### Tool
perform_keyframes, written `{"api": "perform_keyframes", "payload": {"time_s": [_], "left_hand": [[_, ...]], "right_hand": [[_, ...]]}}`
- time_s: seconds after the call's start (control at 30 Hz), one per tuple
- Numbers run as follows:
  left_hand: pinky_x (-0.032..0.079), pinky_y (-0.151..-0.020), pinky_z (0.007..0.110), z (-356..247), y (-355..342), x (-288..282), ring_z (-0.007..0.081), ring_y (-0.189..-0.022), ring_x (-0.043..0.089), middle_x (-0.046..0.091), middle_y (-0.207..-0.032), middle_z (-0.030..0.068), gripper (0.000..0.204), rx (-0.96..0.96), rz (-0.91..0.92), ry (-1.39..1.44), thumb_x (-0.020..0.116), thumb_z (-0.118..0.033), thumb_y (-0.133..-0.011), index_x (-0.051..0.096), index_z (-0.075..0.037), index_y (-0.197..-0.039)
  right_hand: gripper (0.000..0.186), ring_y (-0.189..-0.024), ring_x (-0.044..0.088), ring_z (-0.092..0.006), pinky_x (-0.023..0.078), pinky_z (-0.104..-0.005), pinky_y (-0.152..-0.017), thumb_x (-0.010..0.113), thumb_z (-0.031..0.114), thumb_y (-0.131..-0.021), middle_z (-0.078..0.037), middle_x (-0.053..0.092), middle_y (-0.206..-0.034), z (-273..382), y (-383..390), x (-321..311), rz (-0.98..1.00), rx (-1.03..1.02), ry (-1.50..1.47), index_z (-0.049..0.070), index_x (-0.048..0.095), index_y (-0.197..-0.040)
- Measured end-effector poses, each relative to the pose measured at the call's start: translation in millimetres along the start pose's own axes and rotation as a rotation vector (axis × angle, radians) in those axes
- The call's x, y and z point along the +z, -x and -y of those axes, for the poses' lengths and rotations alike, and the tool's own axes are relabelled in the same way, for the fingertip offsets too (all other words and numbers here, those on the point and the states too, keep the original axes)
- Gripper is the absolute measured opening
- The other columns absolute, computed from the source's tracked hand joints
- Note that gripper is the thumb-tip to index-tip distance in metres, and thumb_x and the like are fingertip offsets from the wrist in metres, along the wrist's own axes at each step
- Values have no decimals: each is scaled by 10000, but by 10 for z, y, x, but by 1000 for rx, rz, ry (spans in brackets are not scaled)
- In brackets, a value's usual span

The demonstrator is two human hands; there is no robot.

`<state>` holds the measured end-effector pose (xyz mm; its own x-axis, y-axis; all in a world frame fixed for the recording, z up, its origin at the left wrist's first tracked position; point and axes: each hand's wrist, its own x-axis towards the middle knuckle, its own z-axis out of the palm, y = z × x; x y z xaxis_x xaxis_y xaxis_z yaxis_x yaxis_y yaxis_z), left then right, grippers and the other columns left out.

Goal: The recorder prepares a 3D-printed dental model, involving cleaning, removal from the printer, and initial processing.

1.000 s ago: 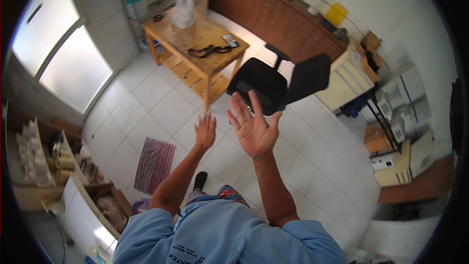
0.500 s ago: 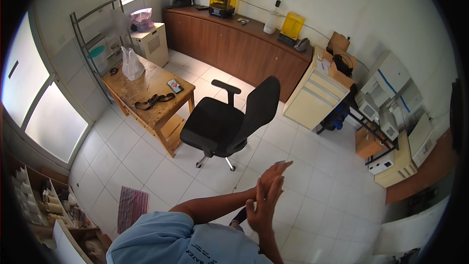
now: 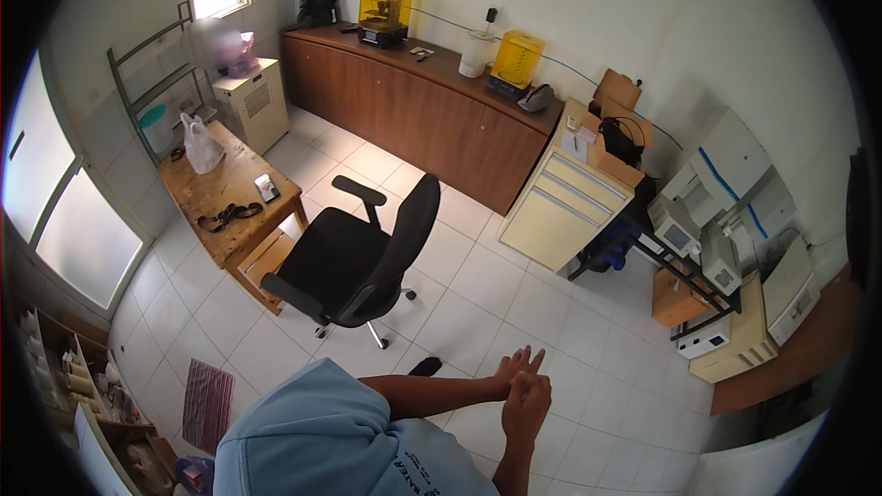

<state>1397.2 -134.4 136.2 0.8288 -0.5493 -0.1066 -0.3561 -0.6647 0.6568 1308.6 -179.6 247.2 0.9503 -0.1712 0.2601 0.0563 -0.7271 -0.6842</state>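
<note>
My two hands meet in front of me over the tiled floor, to the right of the black office chair [image 3: 342, 257]. My left hand [image 3: 514, 370], on an arm stretched across from the left, has its fingers extended and apart. Against it presses my right hand [image 3: 525, 409], fingers curled over the left hand's finger and palm area; the exact contact is partly hidden. No tool or object shows in either hand. I wear a light blue shirt [image 3: 312, 427]. A dark-covered foot [image 3: 425, 366] shows beyond my left forearm.
A wooden table [image 3: 207, 197] at left carries a plastic bag [image 3: 202, 145], a phone [image 3: 266, 187] and a dark strap [image 3: 230, 216]. Brown cabinets [image 3: 386, 101] line the back wall, beside cream drawers [image 3: 560, 207]. Shelves [image 3: 78, 372] stand lower left, near a striped mat [image 3: 207, 404].
My view has shifted, so the chair and table sit farther left in it. My right hand's fingers, straight before, are now curled against my left hand. The hands are lower in view.
</note>
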Motion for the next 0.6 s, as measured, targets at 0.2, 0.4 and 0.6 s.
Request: {"api": "perform_keyframes", "payload": {"time_s": [0.2, 0.4, 0.6], "left_hand": [[429, -1077, 661, 365, -1138, 26, 573, -1449, 374, 318, -1580, 393, 922, -41, -29, 3, 708, -376, -905, 252, 25, -1599], [419, -1095, 648, 828, -2235, -625, 537, -1489, 343, 319, -1591, 375, 957, 9, -7, -121, 697, -385, -906, 199, -26, -1640], [507, -1038, 545, 1346, -3130, -1538, 446, -1294, 570, 533, -1428, 286, 826, -206, -140, 324, 753, -385, -846, 420, -10, -1502]], "right_hand": [[360, -786, 579, -376, 451, -494, -736, 583, 273, -1044, -202, 587, -834, -508, -989, 229, 158, 99, -11, -10, 593, -822], [332, -807, 612, -309, 489, -433, -745, 590, 293, -1061, -188, 626, -880, -895, -2235, 628, 162, 12, -4, -15, 620, -938], [240, -831, 561, -302, 459, -437, -753, 622, 236, -1034, -147, 586, -905, -756, -3671, 1190, 171, -87, -182, 11, 616, -952]]}}
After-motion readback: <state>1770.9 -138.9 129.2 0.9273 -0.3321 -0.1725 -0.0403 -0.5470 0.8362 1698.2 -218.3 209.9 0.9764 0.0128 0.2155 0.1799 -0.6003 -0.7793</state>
